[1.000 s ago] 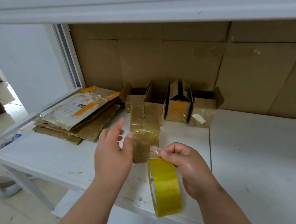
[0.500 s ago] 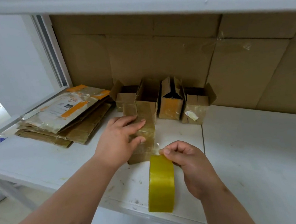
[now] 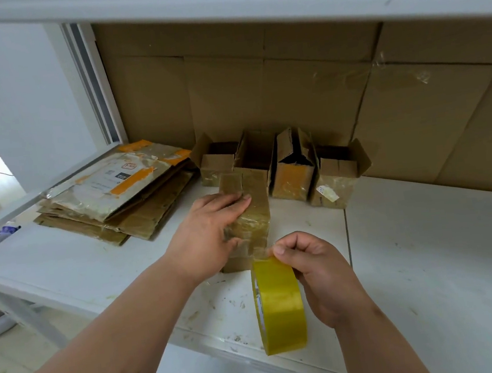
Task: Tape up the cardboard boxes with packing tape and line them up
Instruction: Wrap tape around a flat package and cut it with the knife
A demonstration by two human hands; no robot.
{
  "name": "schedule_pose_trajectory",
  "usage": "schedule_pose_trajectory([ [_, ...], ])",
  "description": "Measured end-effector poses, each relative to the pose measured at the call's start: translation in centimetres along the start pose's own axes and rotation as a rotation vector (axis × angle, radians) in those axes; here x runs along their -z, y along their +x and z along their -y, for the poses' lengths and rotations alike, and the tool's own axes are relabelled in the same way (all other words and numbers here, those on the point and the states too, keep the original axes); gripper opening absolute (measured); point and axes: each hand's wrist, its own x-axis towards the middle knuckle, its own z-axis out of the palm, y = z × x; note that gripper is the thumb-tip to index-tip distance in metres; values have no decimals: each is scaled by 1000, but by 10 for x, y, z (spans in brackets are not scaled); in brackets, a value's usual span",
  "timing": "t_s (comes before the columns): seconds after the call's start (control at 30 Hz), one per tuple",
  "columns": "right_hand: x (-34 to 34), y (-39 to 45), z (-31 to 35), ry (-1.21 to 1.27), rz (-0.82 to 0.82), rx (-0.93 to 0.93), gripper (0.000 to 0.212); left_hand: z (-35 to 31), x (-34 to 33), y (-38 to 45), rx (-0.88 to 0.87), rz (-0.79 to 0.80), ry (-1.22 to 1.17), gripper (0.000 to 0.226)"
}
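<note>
A small cardboard box lies on the white table, its top shiny with tape. My left hand lies flat over the box's left side, fingers straight, pressing the tape down. My right hand grips a yellow roll of packing tape at the box's near end, thumb and fingers curled on the roll; a strip of tape runs from the roll to the box. Behind the box, several small open boxes stand in a row against the cardboard back wall.
A pile of flattened cartons lies at the back left of the table. Cardboard sheets line the wall behind. A white shelf edge hangs overhead. The table's front edge runs just under the tape roll.
My left hand went from an upright grip at the box's side to lying flat on its top. The box now lies low on the table. The roll stays at its near end.
</note>
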Motion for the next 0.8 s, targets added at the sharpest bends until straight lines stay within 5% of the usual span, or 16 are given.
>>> schedule_pose_trajectory([
  [0.17, 1, -1, 2, 7, 11, 1, 25, 1, 8, -3, 99, 52, -236, 78],
  [0.33, 2, -2, 5, 24, 24, 36, 17, -22, 16, -25, 130, -350, -413, 35],
  [0.43, -1, -4, 10, 42, 60, 88, 14, -50, 25, -34, 148, -191, -562, 11],
  [0.53, -2, -7, 10, 48, 85, 121, 21, -61, 23, -39, 154, -12, -480, 18],
  [0.8, -5, -19, 17, -239, -6, 255, 22, -74, 28, -44, 199, -43, -205, 13],
])
